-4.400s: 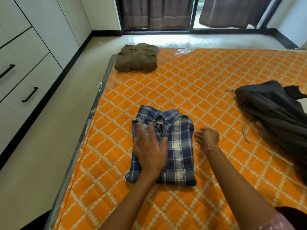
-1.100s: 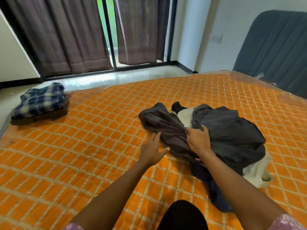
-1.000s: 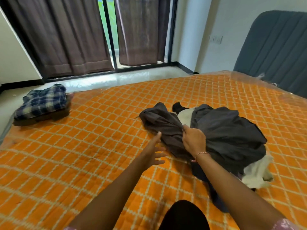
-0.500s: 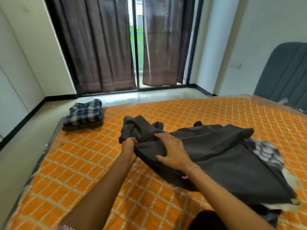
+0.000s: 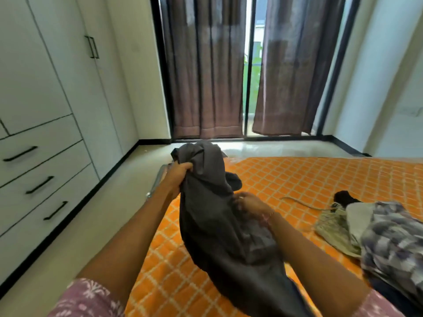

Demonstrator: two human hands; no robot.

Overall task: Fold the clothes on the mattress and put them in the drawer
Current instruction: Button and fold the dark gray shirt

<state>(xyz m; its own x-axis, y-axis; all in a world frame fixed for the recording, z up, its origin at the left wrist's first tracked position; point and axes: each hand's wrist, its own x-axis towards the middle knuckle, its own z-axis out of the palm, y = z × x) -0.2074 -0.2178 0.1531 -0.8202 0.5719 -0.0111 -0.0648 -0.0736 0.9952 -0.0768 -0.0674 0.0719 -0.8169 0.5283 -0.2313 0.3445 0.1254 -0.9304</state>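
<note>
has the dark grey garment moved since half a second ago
Yes. The dark grey garment has been lifted off the orange mattress; the left hand holds its top bunched up, toward the mattress's wardrobe-side edge.

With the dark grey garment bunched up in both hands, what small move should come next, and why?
Probably shake the dark grey cloth garment open and spread it flat on the orange quilted mattress. The left hand grips its bunched top, the right hand holds its middle, and it hangs crumpled, not yet foldable.

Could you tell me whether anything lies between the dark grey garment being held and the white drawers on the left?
Nothing visible does: only bare pale floor separates the dark grey garment from the closed white drawers with black handles.
</note>
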